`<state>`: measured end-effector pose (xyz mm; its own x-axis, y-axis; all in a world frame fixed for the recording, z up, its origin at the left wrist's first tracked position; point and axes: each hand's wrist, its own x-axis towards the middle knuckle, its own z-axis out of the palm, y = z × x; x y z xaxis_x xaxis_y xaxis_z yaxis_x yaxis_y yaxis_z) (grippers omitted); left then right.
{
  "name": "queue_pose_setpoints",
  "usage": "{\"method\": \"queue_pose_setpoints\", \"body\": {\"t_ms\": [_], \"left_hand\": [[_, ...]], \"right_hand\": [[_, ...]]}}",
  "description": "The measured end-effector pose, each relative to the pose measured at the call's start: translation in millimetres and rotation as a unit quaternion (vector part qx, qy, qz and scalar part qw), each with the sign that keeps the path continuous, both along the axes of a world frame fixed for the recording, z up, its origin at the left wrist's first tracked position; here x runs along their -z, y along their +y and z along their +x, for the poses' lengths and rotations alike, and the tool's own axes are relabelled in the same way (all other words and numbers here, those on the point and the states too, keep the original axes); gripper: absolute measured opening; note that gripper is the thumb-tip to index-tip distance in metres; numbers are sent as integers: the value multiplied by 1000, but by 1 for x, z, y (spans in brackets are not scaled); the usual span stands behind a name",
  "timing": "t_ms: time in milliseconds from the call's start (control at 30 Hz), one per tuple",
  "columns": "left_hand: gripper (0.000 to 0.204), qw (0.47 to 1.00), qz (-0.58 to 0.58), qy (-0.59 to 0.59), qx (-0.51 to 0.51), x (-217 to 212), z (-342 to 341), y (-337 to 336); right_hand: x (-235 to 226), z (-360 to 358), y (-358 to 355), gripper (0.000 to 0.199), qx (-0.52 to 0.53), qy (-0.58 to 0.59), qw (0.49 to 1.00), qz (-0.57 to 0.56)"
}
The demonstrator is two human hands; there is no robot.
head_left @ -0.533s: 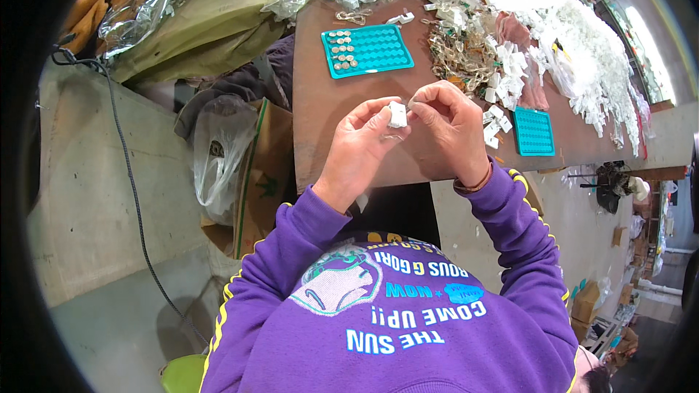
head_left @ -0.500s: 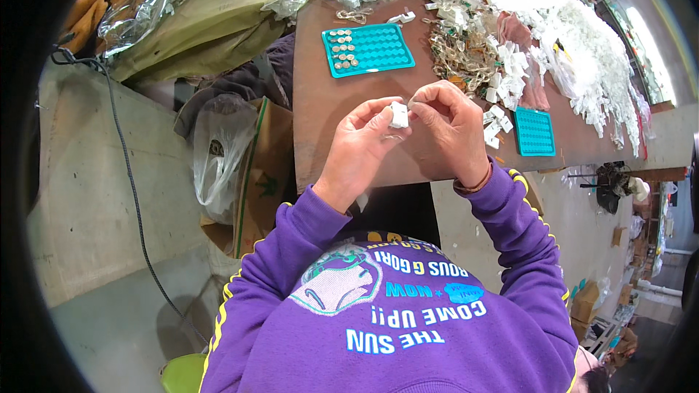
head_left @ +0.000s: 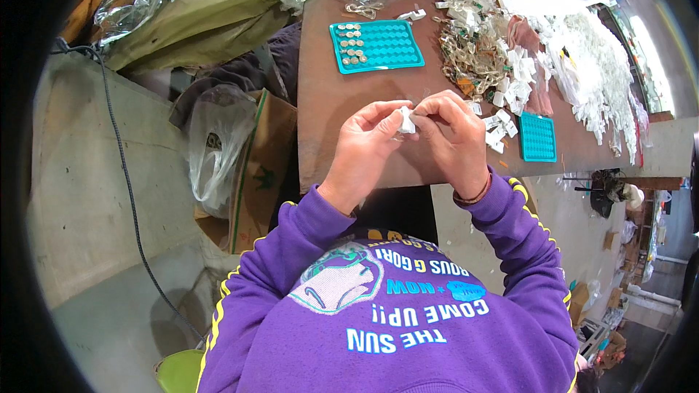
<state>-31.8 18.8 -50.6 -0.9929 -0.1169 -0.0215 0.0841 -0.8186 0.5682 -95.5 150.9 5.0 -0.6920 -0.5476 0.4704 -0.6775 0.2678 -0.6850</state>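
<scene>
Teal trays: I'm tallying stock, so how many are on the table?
2: a large teal tray beyond the hands, a small teal tray at right. Others may hide under the clutter.

Small white packet (head_left: 406, 121) pinched between both hands' fingers (head_left: 386, 113)

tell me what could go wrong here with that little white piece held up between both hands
1. The small white piece is pinched only by the fingertips of the left hand and right hand, close to the brown table edge; a slip might drop it to the floor.
2. The loose white pieces beside the right hand could be knocked off.
</scene>
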Motion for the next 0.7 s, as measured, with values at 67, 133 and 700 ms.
{"method": "queue_pose_setpoints", "body": {"t_ms": [67, 133, 700], "left_hand": [[26, 1000, 11, 7, 10, 0, 1, -1], [25, 999, 27, 8, 20, 0, 2, -2], [17, 966, -249, 58, -25, -13, 18, 5]], "right_hand": [[-1, 1, 1, 10, 0, -54, 998, -22], [-3, 1, 3, 10, -4, -70, 997, -23], [-15, 1, 16, 13, 49, -26, 995, -85]]}}
